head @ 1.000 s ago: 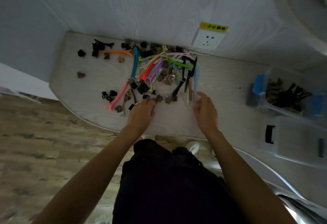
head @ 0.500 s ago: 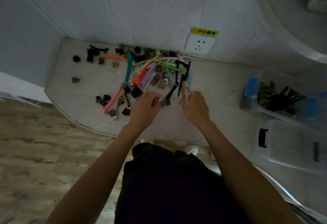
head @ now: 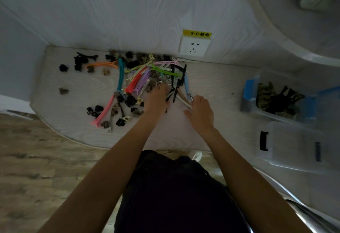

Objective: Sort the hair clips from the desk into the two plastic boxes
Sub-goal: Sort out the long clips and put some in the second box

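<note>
Dim, bluish light. Pale wood-grain wall (head: 128,11) at far side, with white socket (head: 193,48) under yellow label (head: 198,34). Rounded pale desk (head: 73,85) against wall. Brown wood-look floor (head: 36,159) near left. Curved white shelf (head: 294,30) at far right.

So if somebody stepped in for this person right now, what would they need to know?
Left hand: down in the pile of hair clips; whether it grips one cannot be told.
Right hand: at the pile's right edge, fingers spread, nothing clearly held.
Far box, on the right: already holds dark clips.
Near box: contents unclear.
Done: part of the sorting.
Left: most clips are on the desk, long coloured ones in the middle, small dark ones scattered to the left.
</note>
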